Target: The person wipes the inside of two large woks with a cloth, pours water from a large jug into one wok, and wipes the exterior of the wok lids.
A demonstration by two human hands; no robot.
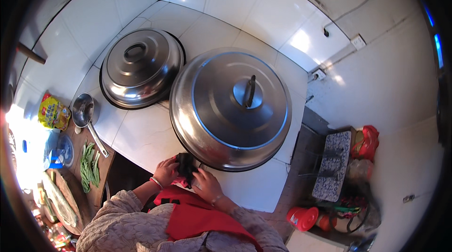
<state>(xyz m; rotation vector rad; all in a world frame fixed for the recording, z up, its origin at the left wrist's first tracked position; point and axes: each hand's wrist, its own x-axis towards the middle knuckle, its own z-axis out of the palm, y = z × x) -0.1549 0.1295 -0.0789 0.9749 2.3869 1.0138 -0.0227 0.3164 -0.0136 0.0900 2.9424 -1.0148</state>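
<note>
My left hand (166,173) grips one side of a black and red bundle of cloth (185,168) at the front edge of the white tiled stove top (141,135). On the other side of the bundle, my right hand (209,186) has its fingers curled against it. The cloth's exact kind cannot be made out. Just beyond my hands sits a large domed metal lid (226,135) with a dark upright handle. A smaller metal lid (137,65) lies farther back to the left. Below my hands hangs a red apron (208,222).
At left, a steel ladle (84,111) rests by a yellow packet (53,112). Leafy greens (89,167) lie on a wooden surface near a round chopping board (65,195) bearing a long pale vegetable (58,199). A red bucket (303,217) and a blue-patterned object (332,166) are at right.
</note>
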